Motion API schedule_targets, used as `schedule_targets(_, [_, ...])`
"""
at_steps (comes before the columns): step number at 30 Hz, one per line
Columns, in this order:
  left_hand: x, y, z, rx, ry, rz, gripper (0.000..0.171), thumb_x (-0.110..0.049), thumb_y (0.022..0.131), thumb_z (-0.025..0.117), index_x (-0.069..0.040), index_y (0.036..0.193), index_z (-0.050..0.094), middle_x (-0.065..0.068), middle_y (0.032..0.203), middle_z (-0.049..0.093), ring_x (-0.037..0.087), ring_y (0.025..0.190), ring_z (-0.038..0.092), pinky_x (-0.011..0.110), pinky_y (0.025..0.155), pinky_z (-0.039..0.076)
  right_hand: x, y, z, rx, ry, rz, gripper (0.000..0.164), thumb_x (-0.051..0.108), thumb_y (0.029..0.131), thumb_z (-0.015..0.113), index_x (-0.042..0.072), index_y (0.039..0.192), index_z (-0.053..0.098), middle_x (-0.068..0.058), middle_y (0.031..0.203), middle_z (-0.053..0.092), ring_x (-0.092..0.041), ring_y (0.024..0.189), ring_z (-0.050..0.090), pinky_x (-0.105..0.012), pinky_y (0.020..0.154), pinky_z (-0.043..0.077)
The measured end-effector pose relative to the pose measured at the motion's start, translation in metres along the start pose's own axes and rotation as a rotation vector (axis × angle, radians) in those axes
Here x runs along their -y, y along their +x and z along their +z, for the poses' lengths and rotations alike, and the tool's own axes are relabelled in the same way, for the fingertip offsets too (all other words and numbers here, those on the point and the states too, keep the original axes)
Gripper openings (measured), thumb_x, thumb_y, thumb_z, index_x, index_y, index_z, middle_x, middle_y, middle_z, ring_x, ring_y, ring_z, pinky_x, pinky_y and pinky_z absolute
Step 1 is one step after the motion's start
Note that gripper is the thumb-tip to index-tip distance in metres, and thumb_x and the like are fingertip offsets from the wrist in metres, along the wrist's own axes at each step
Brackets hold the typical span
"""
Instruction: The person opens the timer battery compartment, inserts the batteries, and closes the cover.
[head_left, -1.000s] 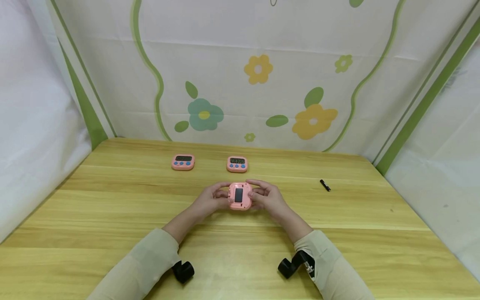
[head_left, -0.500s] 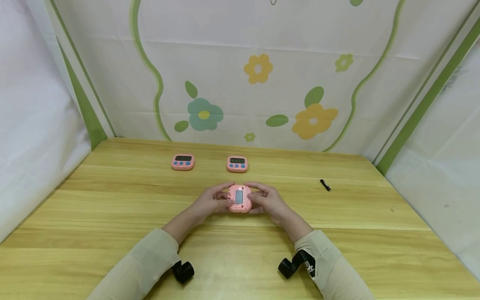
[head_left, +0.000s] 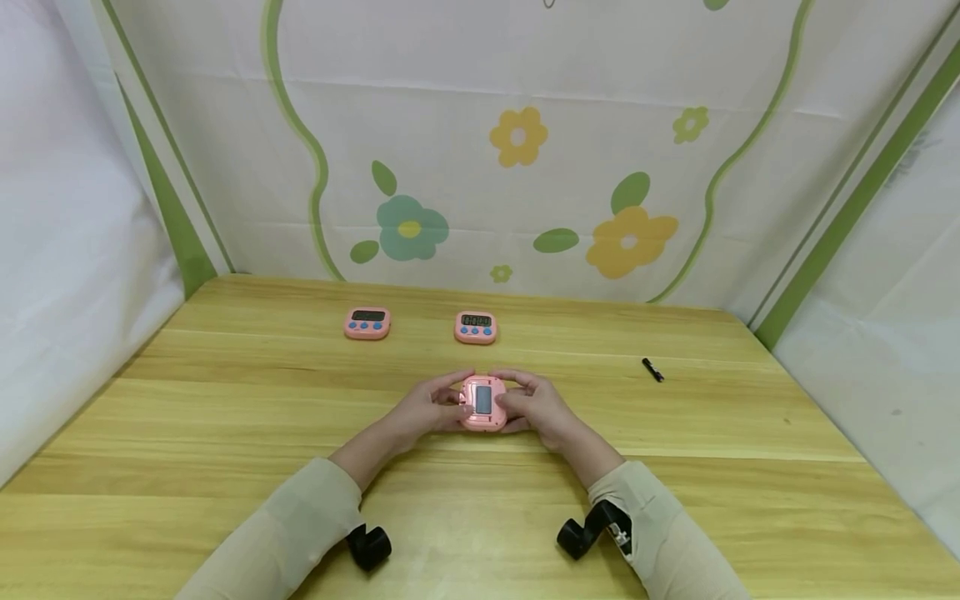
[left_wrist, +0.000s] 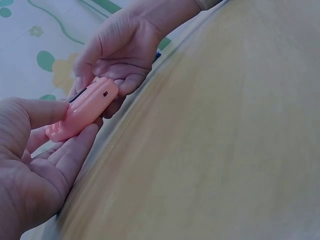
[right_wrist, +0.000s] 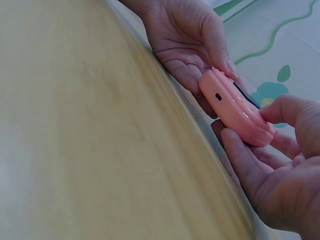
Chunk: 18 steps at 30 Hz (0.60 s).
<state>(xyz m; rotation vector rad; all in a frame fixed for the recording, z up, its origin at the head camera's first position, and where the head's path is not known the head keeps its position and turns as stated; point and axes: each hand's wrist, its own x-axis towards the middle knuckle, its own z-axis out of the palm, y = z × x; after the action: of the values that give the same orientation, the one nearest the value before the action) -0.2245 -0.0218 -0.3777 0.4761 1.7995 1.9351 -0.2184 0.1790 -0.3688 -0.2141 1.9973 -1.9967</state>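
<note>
A pink kitchen timer is held between both hands, its back toward the head camera, with a grey rectangle in the middle. My left hand grips its left side, thumb on the back and fingers underneath. On the other side, my right hand pinches it the same way. Both wrist views show the timer's rounded edge with a small dark slot in it. The timer's front faces down and is hidden.
Two more pink timers lie face up toward the back of the wooden table: one at left with a blank display, one in the middle showing digits. A small black cylinder lies at right. A flowered curtain stands behind.
Both hands have brought the timer slightly nearer the body and tilted its back, so the dark rectangle now looks lighter. The two timers on the table and the black cylinder stay put.
</note>
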Motion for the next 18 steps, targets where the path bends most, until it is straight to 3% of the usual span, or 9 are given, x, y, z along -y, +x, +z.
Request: schedule_targets(18, [-0.001,-0.0009,0.0045,-0.029,0.013,-0.003,0.057,0.005,0.08,0.056,-0.003,0.132,0.034,0.016,0.092,0.053,0.02,0.078,0.057,0.035,0.072,0.049,0.0017,0.0008,0.0054,-0.072,-0.013,0.065,0.041,-0.005,0.076,0.05,0.001,0.117,0.049,-0.013,0.077,0.06,-0.018,0.055,0.058,-0.037,0.051,0.051])
